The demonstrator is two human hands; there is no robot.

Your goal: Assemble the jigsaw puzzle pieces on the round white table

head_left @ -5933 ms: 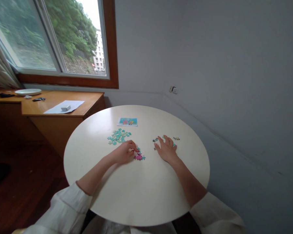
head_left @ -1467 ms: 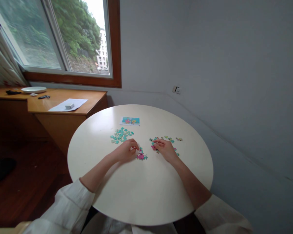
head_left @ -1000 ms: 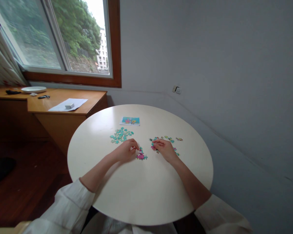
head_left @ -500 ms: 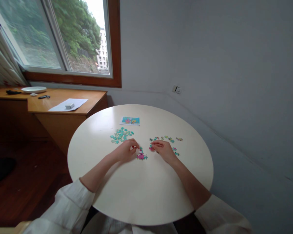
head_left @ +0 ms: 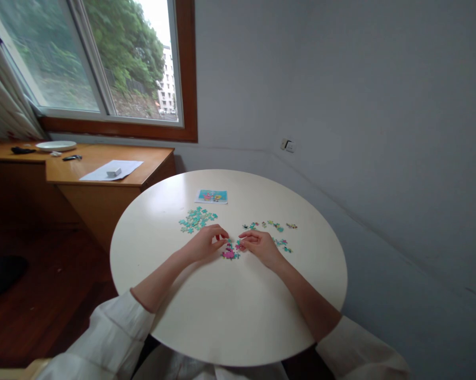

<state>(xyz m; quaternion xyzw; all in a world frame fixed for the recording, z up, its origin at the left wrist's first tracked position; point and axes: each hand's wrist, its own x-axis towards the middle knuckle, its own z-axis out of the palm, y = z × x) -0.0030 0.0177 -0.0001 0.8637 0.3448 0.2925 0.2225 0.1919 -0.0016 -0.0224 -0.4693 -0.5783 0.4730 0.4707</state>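
Note:
On the round table lies a small joined section of jigsaw puzzle (head_left: 230, 255), mostly pink with teal edges. My left hand (head_left: 208, 243) is at its upper left, thumb and forefinger nearly together on its top edge. Between the fingertips of my right hand (head_left: 263, 248) is a pink and teal puzzle piece (head_left: 238, 245), held against or just beside the section's upper right; exact contact is too small to make out. A pile of loose teal pieces (head_left: 198, 219) spreads beyond my left hand. More loose pieces (head_left: 277, 227) lie behind and right of my right hand.
A printed picture card (head_left: 211, 197) lies toward the far side of the round white table (head_left: 230, 311). Left of it stands a wooden desk (head_left: 154, 158) with a paper sheet (head_left: 99, 173), a small white box (head_left: 113, 172) and a white plate (head_left: 56, 145). A wall borders the right.
My right hand has moved left with the puzzle piece, bringing it to the joined section. My left hand has shifted slightly right, its fingertips now at the section's top.

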